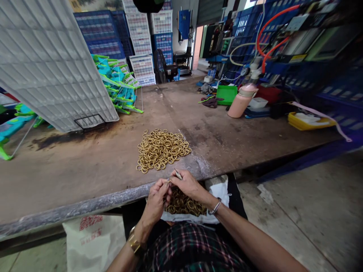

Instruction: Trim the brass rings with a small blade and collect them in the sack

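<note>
My left hand [159,194] is closed in a pinch near the table's front edge. Between its fingertips is a small brass-coloured piece, apparently a ring, mostly hidden by the fingers. My right hand [188,185] meets it there, closed around a slim metal hand tool [178,174] whose end sticks up past the thumb side. Under both hands, a white sack [222,192] in my lap holds many brass rings [187,204]. Just beyond my hands, a heap of similar brass rings [163,149] lies on the table [113,166].
A grey ribbed panel [62,64] leans at left, beside green and turquoise plastic parts [120,85]. At right stand a pink bottle [241,102], a green tray [227,94] and a yellow tray [309,121]. A printed bag [95,241] hangs below the table edge.
</note>
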The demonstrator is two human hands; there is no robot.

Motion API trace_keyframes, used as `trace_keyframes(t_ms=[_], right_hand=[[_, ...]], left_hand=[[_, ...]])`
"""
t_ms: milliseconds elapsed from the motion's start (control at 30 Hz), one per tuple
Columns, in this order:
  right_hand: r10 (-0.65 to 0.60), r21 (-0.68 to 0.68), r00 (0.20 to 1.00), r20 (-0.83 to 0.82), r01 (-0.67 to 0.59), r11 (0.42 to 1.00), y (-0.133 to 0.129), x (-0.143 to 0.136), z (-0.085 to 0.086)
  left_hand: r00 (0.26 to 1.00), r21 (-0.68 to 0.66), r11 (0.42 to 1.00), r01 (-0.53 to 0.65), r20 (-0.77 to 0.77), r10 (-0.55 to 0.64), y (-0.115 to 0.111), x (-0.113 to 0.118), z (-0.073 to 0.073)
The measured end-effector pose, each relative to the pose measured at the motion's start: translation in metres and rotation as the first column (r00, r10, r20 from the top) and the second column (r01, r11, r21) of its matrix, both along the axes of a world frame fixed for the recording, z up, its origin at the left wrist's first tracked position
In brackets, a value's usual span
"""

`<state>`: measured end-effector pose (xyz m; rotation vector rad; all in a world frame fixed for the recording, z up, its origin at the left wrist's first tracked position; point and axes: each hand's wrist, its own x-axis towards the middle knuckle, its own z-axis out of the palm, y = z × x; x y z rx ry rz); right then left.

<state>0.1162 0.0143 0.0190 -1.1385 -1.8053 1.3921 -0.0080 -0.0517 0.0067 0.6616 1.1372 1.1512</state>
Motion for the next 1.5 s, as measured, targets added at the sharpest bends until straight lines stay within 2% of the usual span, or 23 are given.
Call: trace_keyframes(t_ms=[133,267,367,433,533,667,933,1033,1133,1200,1267,1333,1500], right_hand=[[0.012,-0.041,0.999,-0.041,-0.013,0.999,0.001,-0.001,-0.001],[0.022,-0.027,1.000,-0.020,-0.022,0.999,0.001,-0.001,-0.004],[-0.009,0.069,0.998,0.069,0.005,0.998,0.000,0.000,-0.009],[0.001,0.167,0.987,0.160,-0.028,0.986,-0.002,0.002,-0.013],[0.066,0.271,0.949,0.308,-0.154,0.950,-0.006,0.004,-0.018],[0.085,0.330,0.887,0.455,-0.257,0.909,-0.009,0.004,-0.018],[0.124,0.280,0.782,0.611,-0.360,0.890,-0.009,0.002,-0.014],[0.087,0.264,0.727,0.681,-0.356,0.897,-0.006,0.000,-0.013],[0.007,0.296,0.693,0.721,-0.317,0.901,0.003,-0.003,-0.014],[-0.039,0.315,0.685,0.728,-0.283,0.906,0.011,-0.007,-0.016],[-0.081,0.337,0.693,0.716,-0.243,0.910,0.017,-0.013,-0.018],[-0.129,0.363,0.700,0.702,-0.196,0.911,0.022,-0.022,-0.019],[-0.211,0.391,0.659,0.722,-0.137,0.910,0.029,-0.044,-0.017]], left_hand=[[0.999,-0.012,1.000,-0.006,0.043,0.007,-0.001,0.000,0.001],[0.997,0.008,1.000,-0.026,0.079,0.025,-0.001,0.000,-0.002],[0.995,-0.009,0.998,-0.062,0.073,0.062,-0.001,-0.001,-0.002],[0.995,-0.020,0.997,-0.079,0.063,0.080,0.000,-0.001,-0.002],[0.996,-0.004,0.996,-0.088,0.029,0.088,0.000,-0.001,-0.003],[0.996,0.037,0.996,-0.080,-0.036,0.081,0.000,-0.001,-0.006],[0.979,0.112,0.993,-0.038,-0.195,0.059,-0.002,-0.003,-0.006],[0.976,0.105,0.994,-0.022,-0.215,0.044,-0.006,-0.003,-0.003],[0.990,0.119,0.993,0.015,-0.139,0.002,-0.011,-0.001,0.004],[1.000,0.108,0.994,0.008,0.008,-0.009,-0.012,0.000,0.008],[0.986,0.067,0.997,-0.044,0.166,0.032,-0.011,0.000,0.010],[0.961,0.011,0.995,-0.103,0.259,0.096,-0.009,-0.003,0.009],[0.924,-0.081,0.978,-0.194,0.318,0.210,-0.008,-0.013,-0.002]])
